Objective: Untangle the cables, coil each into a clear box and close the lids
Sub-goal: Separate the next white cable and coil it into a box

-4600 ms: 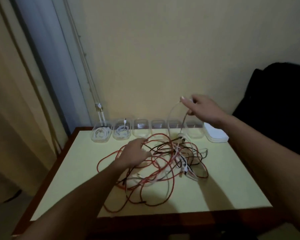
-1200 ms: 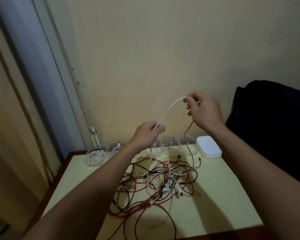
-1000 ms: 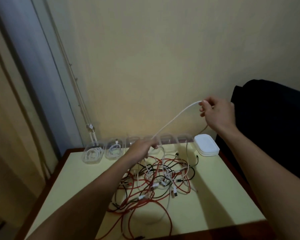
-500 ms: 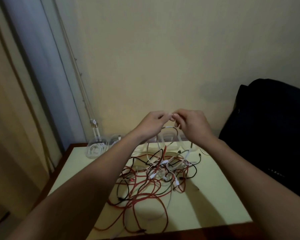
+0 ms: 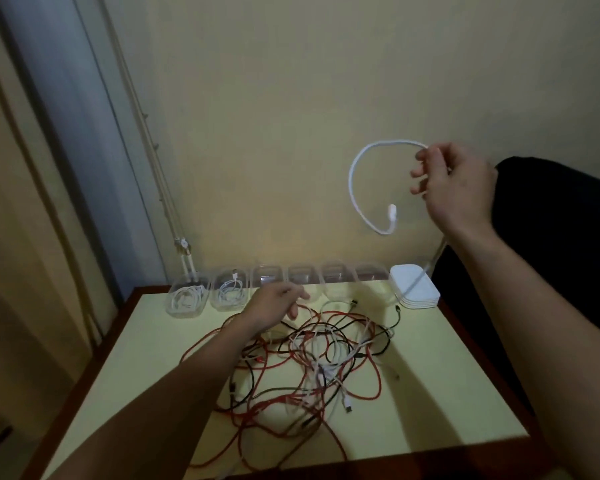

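My right hand (image 5: pixel 456 185) is raised in front of the wall and pinches a white cable (image 5: pixel 355 192). The cable's free end curls down in a loop with its plug hanging loose; its other part drops past my wrist toward the table. My left hand (image 5: pixel 276 301) hovers low over the far edge of a tangle of red, black and white cables (image 5: pixel 312 358) on the yellow table (image 5: pixel 430 393), fingers relaxed and holding nothing. Several clear boxes (image 5: pixel 302 282) line the table's back edge; the two leftmost (image 5: pixel 187 299) each hold a coiled white cable.
A stack of white lids (image 5: pixel 414 289) lies at the back right corner. A dark bag or cloth (image 5: pixel 551 237) sits right of the table. Curtains and thin cords hang at the left by the wall. The table has a brown wooden rim.
Half a second ago both hands met at the cable above the pile. Now my left hand has let go and dropped to the tangle, while my right hand lifted the cable up and to the right.
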`<state>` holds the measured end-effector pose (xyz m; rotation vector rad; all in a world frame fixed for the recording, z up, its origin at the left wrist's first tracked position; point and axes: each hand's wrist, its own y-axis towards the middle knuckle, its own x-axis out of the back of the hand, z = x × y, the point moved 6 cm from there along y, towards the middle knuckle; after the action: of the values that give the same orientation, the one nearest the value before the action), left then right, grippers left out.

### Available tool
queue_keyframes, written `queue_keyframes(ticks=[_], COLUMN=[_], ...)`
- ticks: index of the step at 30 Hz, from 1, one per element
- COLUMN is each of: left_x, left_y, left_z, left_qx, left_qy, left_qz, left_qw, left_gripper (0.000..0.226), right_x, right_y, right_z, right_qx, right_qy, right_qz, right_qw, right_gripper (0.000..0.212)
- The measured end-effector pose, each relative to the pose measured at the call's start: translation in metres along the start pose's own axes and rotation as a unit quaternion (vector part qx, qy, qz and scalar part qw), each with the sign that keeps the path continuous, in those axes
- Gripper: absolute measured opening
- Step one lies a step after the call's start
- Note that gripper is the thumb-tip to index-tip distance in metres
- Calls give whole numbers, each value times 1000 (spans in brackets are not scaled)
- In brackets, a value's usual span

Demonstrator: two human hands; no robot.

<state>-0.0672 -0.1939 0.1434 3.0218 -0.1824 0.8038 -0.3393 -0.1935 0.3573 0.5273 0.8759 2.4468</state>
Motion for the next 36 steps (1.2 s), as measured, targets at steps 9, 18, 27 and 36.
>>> queue_keyframes(ticks=[9,18,27,36], left_x=[-14,-8,-5,-1], left_y=[-8,-30,-74,-133], left_z=[-60,-69,-67,-62], left_qx=[14,-76,-105,-30], left_qy=[-223,-109,-72,-598], left_qz=[34,-141,-140,-50], left_qw=[974,981,982,799], left_gripper=[41,32,29,31], right_x=[-34,-35,-20,-2], right_y=[-34,-70,-118,-180], right_z=[-39,-35,-27,-70], right_qx=[-72,-175,-238,-377], right_qy=[-13,113,225,354], right_qz=[119,161,292,220], right_qw=[990,965,899,827], right_gripper=[23,26,20,20])
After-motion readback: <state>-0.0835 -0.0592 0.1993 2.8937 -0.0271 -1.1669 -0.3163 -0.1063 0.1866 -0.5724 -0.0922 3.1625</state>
